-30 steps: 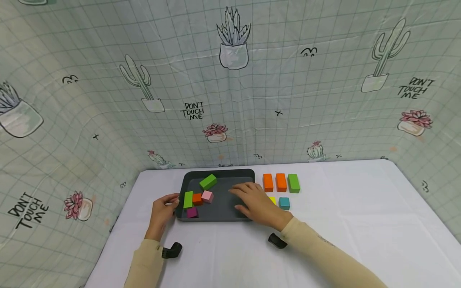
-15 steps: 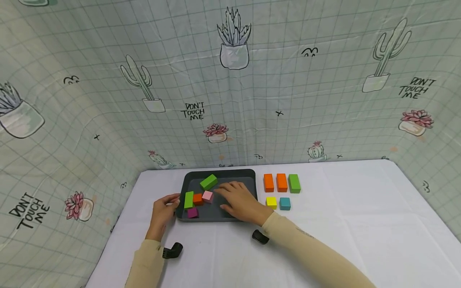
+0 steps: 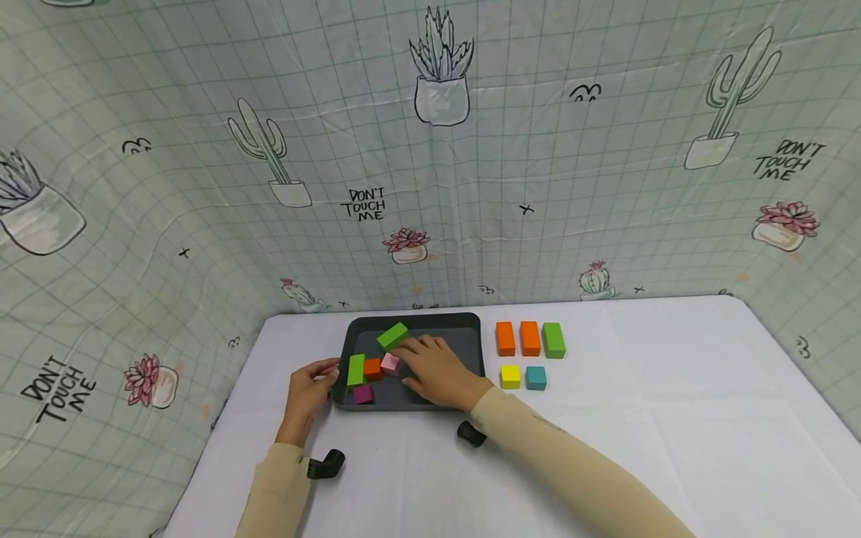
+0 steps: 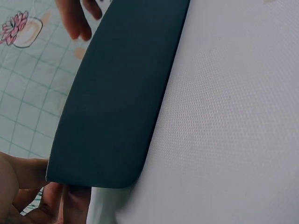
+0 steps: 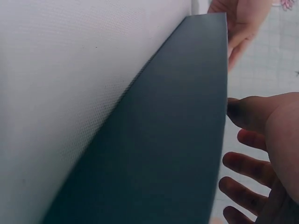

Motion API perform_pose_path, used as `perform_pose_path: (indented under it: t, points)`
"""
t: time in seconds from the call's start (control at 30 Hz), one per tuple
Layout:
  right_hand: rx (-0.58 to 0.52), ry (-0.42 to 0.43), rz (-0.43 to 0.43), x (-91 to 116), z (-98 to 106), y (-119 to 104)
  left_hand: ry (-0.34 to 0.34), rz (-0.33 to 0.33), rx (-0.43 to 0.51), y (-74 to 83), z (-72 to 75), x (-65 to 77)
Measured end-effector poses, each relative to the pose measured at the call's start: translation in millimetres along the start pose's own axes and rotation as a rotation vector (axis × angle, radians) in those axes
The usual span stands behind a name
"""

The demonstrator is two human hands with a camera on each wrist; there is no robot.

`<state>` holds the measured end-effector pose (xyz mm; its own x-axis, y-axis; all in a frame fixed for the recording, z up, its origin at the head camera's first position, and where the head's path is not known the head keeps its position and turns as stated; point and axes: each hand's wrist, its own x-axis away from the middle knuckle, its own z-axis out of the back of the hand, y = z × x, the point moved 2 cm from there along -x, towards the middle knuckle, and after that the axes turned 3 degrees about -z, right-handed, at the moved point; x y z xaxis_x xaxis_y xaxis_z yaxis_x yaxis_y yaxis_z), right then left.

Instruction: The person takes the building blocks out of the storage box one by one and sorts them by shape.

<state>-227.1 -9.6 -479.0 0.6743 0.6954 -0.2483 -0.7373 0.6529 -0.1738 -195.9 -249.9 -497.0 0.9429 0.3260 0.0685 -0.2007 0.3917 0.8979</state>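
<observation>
A dark grey tray [image 3: 460,336] lies on the table, with several small blocks in its left half. My left hand [image 3: 308,396] holds the tray's left side; in the left wrist view its thumb and fingers are around the corner of the wall. Over the middle of the tray, my right hand [image 3: 437,373] reaches in with fingers spread, holding nothing I can see. Its fingertips are close to a pink block [image 3: 390,364] and a tilted green block [image 3: 393,337]; contact cannot be made out. Further left lie an upright-lying green block [image 3: 356,370], an orange block [image 3: 373,369] and a purple block [image 3: 363,394].
Right of the tray stand two orange blocks [image 3: 506,339] and a green block [image 3: 554,341] in a row. A yellow block [image 3: 510,376] and a teal block [image 3: 536,378] sit nearer. A patterned cloth [image 3: 471,164] rises behind the white table [image 3: 639,388].
My right hand has moved left across the tray, from its right part to beside the pink block. The yellow block has come into full view. My left hand stays at the tray's left side.
</observation>
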Motion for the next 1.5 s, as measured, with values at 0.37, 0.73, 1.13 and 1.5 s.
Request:
perform_pose_path:
  t: [0.37, 0.73, 1.13, 1.5]
  points:
    - [0.016, -0.032, 0.019, -12.1, -3.0, -6.1, -0.004, 0.003, 0.007, 4.6, 0.3, 2.6]
    - [0.052, -0.056, 0.070, -16.2, -10.7, -8.9, -0.001, 0.008, 0.004, 0.8, -0.3, 3.0]
    - [0.137, 0.020, 0.075, -18.9, -12.3, -7.7, -0.008, 0.000, 0.000, 0.0, 0.7, 2.9]
    - [0.089, 0.064, 0.049, -11.9, -10.3, -5.0, -0.007, 0.011, 0.006, 0.3, 0.8, 2.3]
